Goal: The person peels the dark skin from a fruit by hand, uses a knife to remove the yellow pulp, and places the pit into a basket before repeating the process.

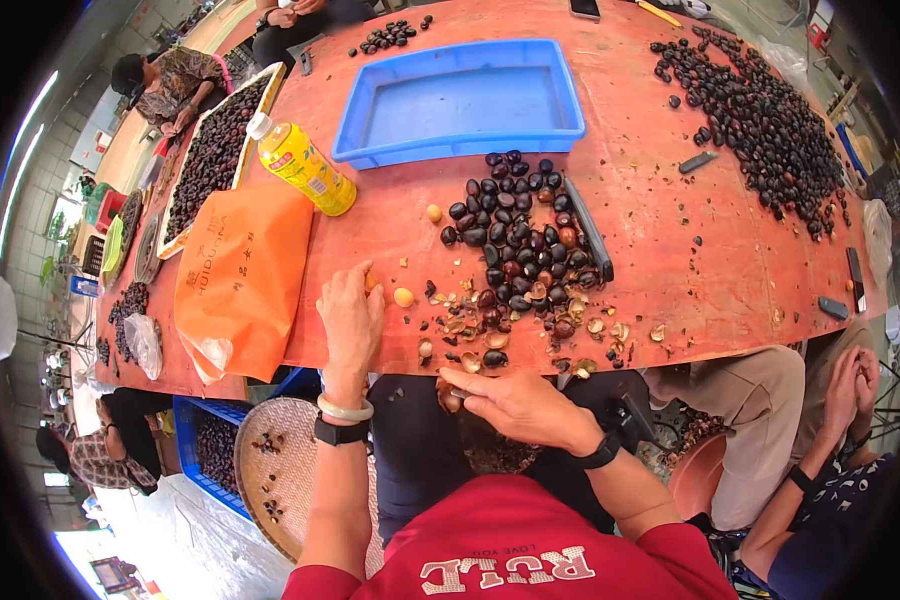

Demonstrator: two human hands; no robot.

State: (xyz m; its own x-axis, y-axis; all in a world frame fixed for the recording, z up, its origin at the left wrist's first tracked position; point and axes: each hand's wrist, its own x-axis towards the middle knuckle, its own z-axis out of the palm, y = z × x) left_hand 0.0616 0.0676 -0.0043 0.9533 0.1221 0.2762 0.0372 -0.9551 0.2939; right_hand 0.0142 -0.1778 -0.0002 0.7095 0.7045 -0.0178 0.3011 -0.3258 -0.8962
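My left hand (352, 315) rests at the front part of the red table, its fingers round a small yellow kernel that shows at the fingertips. A second yellow kernel (403, 297) lies just right of it, and another (434, 213) farther back. Over my lap, below the table edge, my right hand (515, 405) is closed on a brown nut (450, 396); what else it holds is hidden. Dark nuts (520, 235) are heaped beyond it, with broken shells (462, 325) along the near side. A dark, long-handled tool (588, 232) lies against the heap's right side.
An empty blue tray (460, 148) stands behind the heap. Left are a yellow bottle (305, 165) and an orange bag (240, 280). A large nut pile (760, 130) lies at the right. A co-worker's hands (850, 385) are at the right edge; other people sit left and at the back.
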